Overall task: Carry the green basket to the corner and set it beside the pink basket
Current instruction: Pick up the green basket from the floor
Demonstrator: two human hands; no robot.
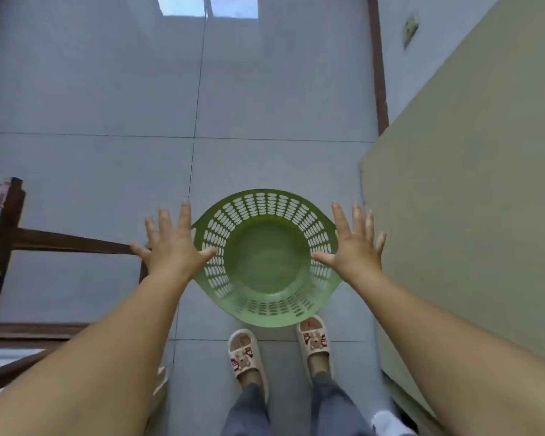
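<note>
a: what's at nine o'clock, on the far left?

b: a dark wooden frame (60,242), like a chair or stool seen from above, standing on the grey tiled floor (107,89). one of its rails runs toward the left hand (172,250).

a: and that hand?

b: palm down, fingers spread wide. its thumb overlaps the left rim of the green basket (266,258); whether it touches the rim, i cannot tell.

a: where is the basket?

b: at the centre, open side up, with rows of oval slots in its wall and nothing inside. it is just ahead of two feet in cream slippers (247,354) at six o'clock.

a: the right hand (354,247)?

b: fingers also spread, thumb reaching over the right rim. it grips nothing.

a: anything close on the right?

b: at three o'clock a large pale yellow-green flat surface (469,184) stands just beside the basket. at one o'clock a dark brown strip (378,73) runs along a pale wall.
</note>
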